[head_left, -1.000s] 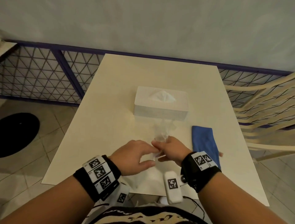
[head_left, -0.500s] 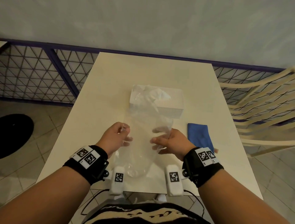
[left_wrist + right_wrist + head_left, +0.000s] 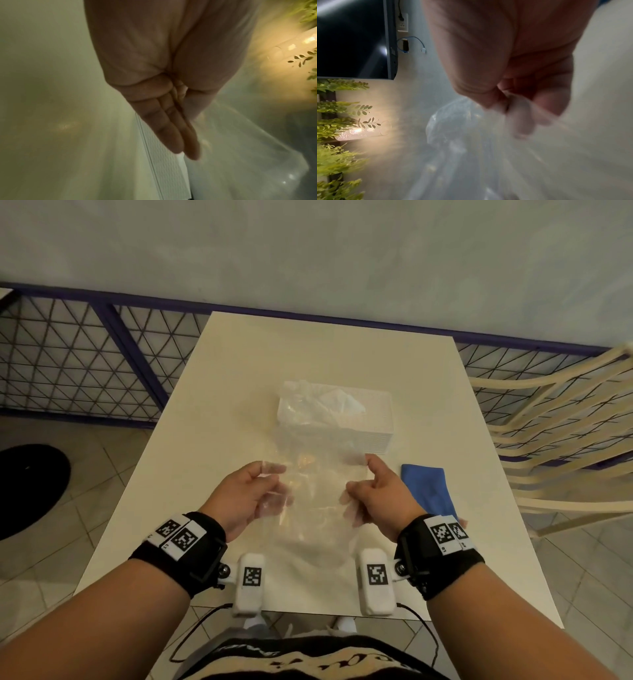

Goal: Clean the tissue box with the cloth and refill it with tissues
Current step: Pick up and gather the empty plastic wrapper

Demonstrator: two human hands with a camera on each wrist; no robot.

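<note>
A white tissue box (image 3: 373, 419) stands mid-table with a tissue (image 3: 346, 404) poking from its top. In front of it I hold a clear plastic bag (image 3: 318, 508) spread wide above the table. My left hand (image 3: 265, 482) pinches the bag's left edge between thumb and fingers (image 3: 171, 128). At the right edge, my right hand (image 3: 359, 486) grips the film in curled fingers (image 3: 518, 116). The bag's far end drapes over the front of the box. A folded blue cloth (image 3: 428, 487) lies on the table just right of my right hand, untouched.
The cream table (image 3: 239, 371) ends close to my body. A cream slatted chair (image 3: 555, 419) stands at its right side. A purple wire railing (image 3: 85, 354) runs behind and to the left. A black round object (image 3: 27, 487) lies on the tiled floor at left.
My hands have drawn apart and risen from the near table edge. The bag, bunched between them a second ago, is now stretched wide and partly veils the tissue box.
</note>
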